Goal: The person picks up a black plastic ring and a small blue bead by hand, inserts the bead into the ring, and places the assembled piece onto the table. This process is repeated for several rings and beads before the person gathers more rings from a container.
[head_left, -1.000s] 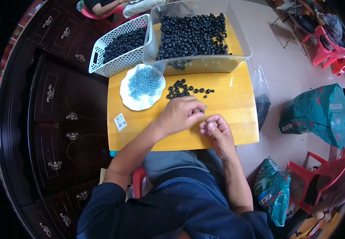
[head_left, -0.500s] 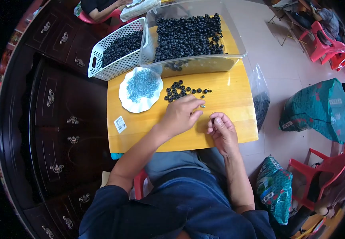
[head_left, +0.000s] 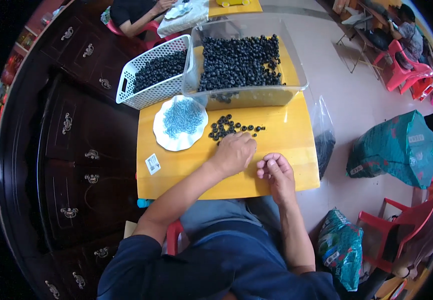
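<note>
My left hand point(head_left: 235, 152) is closed, knuckles up, over the yellow table point(head_left: 206, 182), just nearer than a loose group of small black round pieces point(head_left: 221, 127). Its fingertips point down and are hidden, so what they pinch does not show. To its right, my right hand point(head_left: 278, 174) is raised at the near side of the table. Its fingers are curled and the thumb presses against them; anything between them cannot be made out. A white wavy-edged plate point(head_left: 165, 141) left of the black pieces holds many tiny shiny bluish pieces point(head_left: 182, 117).
Behind the plate stand a white perforated basket point(head_left: 149, 97) and a large clear bin point(head_left: 296, 85), both holding black pieces. A white label point(head_left: 152, 164) lies at the left. Green sacks point(head_left: 391, 150) and a red chair point(head_left: 401, 225) stand on the right; dark drawers point(head_left: 96, 180) line the left.
My left hand has turned knuckles up, its fingertips curling out of sight; a small shiny piece by them no longer shows. The dark piece seen in my right hand is now hidden. The view has shifted slightly.
</note>
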`<action>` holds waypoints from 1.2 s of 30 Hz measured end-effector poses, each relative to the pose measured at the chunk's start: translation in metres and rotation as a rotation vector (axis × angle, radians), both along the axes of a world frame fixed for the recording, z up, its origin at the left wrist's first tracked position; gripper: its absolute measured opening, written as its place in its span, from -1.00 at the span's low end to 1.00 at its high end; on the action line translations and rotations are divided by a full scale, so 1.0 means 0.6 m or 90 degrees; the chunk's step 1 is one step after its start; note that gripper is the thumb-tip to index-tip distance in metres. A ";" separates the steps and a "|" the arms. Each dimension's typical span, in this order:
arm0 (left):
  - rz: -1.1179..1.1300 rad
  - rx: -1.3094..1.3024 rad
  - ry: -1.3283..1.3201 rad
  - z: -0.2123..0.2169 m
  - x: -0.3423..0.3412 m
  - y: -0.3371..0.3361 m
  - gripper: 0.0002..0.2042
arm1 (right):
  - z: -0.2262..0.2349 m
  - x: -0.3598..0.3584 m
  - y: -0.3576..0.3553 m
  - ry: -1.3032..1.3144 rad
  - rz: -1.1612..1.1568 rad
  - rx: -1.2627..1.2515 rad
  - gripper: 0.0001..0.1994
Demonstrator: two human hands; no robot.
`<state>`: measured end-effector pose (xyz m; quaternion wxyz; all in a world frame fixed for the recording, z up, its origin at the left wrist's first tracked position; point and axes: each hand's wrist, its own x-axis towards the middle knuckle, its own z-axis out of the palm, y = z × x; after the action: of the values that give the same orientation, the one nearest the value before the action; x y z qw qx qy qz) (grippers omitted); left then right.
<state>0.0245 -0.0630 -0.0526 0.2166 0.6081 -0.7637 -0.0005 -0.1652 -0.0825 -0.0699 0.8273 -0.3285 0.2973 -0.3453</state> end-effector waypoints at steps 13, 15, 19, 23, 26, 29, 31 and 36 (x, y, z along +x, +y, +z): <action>-0.076 -0.093 0.102 0.076 -0.014 0.083 -0.86 | -0.001 0.008 0.023 0.014 0.096 -0.142 -0.80; -0.082 -0.109 0.103 0.080 -0.013 0.095 -0.87 | 0.006 0.008 0.028 0.042 0.113 -0.146 -0.79; -0.085 -0.094 0.161 0.078 -0.008 0.124 -0.88 | 0.016 0.009 0.037 0.035 0.189 -0.149 -0.79; -0.012 -0.105 0.222 0.083 -0.014 0.160 -0.87 | 0.024 0.020 0.055 0.034 0.203 -0.178 -0.78; 0.008 -0.115 0.270 0.073 -0.014 0.181 -0.91 | 0.031 0.022 0.074 0.039 0.209 -0.181 -0.79; 0.042 -0.154 0.291 0.069 -0.019 0.203 -0.92 | 0.029 0.024 0.092 0.073 0.208 -0.205 -0.80; 0.083 -0.106 0.365 0.075 -0.022 0.221 -0.92 | 0.024 0.026 0.103 0.087 0.201 -0.232 -0.81; 0.105 -0.119 0.409 0.063 -0.026 0.252 -0.89 | -0.003 0.031 0.126 0.131 0.156 -0.416 -0.80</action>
<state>0.0089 0.0880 -0.0151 0.5002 0.6141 -0.6015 -0.1042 -0.1464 -0.0070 -0.0717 0.6795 -0.6421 0.2113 -0.2852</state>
